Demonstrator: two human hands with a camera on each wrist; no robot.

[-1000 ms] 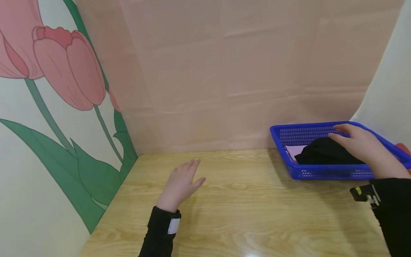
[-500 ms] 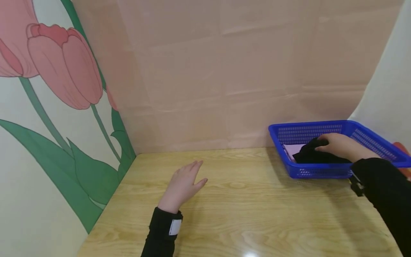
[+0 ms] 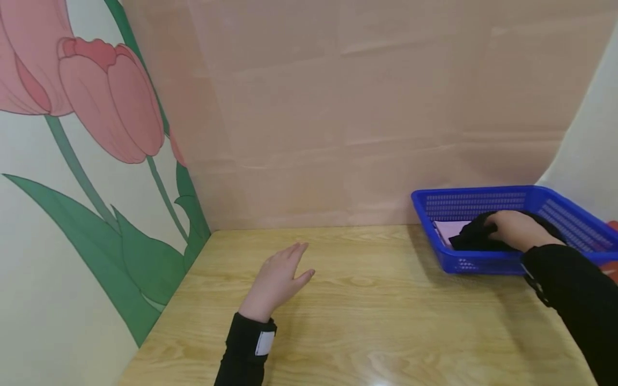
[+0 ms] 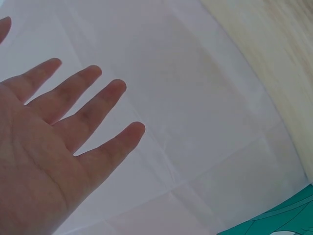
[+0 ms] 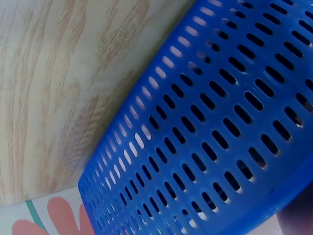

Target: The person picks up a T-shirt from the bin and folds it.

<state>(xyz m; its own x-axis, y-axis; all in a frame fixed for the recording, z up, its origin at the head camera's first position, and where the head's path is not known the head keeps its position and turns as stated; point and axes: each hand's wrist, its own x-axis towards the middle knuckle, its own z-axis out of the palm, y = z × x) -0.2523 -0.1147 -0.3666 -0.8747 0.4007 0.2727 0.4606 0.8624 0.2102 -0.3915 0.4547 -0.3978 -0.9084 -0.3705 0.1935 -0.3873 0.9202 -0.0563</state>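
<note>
Gripping black cloth (image 3: pixel 473 237) in the curled fingers of the right hand (image 3: pixel 520 229), inside the blue basket (image 3: pixel 470 191).

Has the cloth bunched under those fingers, beside a pale pink sheet (image 3: pixel 449 228) at the basket's left end; spreads the left hand (image 3: pixel 272 281), with fingers apart, over the table (image 3: pixel 367 316) left of the basket; wears a white patch (image 3: pixel 264 343) on that cuff.
</note>
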